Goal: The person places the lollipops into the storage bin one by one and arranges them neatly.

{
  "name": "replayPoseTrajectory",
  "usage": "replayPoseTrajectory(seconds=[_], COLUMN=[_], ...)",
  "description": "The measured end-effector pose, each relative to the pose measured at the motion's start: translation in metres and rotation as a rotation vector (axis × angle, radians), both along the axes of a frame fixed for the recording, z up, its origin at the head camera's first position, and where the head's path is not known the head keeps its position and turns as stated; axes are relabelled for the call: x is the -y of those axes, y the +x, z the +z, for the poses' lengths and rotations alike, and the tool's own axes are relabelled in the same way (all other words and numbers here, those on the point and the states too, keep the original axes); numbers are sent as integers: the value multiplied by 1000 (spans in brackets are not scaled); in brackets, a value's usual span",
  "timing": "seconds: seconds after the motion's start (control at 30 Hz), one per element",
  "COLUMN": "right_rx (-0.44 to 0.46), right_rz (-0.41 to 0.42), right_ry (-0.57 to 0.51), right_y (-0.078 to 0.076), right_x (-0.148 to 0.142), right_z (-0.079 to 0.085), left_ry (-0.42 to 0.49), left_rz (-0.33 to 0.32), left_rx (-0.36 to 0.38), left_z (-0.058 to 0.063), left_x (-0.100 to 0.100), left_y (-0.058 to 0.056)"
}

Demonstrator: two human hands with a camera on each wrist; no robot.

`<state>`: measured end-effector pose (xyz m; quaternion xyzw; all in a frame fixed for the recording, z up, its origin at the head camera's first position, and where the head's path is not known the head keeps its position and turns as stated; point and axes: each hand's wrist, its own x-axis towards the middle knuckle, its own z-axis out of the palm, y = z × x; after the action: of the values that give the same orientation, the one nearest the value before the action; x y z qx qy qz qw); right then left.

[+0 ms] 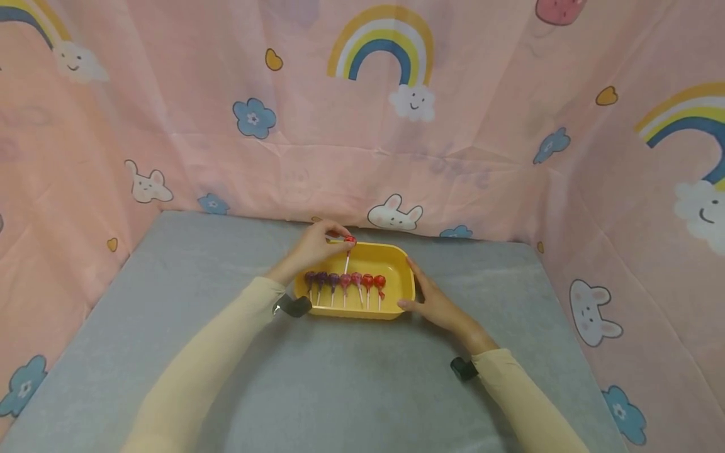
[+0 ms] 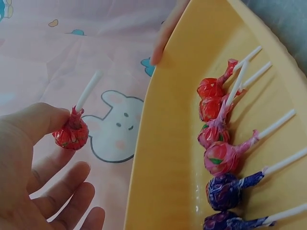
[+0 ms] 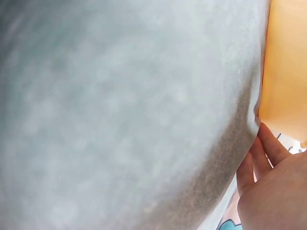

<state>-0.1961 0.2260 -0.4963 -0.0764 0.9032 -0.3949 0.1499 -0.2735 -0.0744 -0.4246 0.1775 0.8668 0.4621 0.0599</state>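
Note:
A red-wrapped lollipop is pinched between the thumb and index finger of my left hand, its other fingers spread loosely. That hand is over the back rim of a yellow plastic tray, and the lollipop's white stick points down toward the tray in the head view. Inside the tray lies a row of several lollipops: purple ones at the left, pink ones in the middle and two red ones at the right. My right hand grips the tray's right end, thumb at the front corner, fingers along the outside.
The tray stands on a grey cloth-covered table, toward its back edge. A pink patterned curtain hangs behind the table and along both sides. A dark wrist camera sits close to the tray's left front corner.

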Motion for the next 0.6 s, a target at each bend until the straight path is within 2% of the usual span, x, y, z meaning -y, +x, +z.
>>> replayPoseTrajectory(seconds=[0.3, 0.6], right_rx=[2, -4], right_rz=[10, 20], right_ry=[-2, -11], right_y=[-2, -1], right_x=[-1, -1], right_z=[-1, 0], left_ry=[28, 55], left_rz=[-5, 3], left_rx=[4, 32], left_z=[-6, -8], left_x=[-15, -29], left_y=[-1, 3])
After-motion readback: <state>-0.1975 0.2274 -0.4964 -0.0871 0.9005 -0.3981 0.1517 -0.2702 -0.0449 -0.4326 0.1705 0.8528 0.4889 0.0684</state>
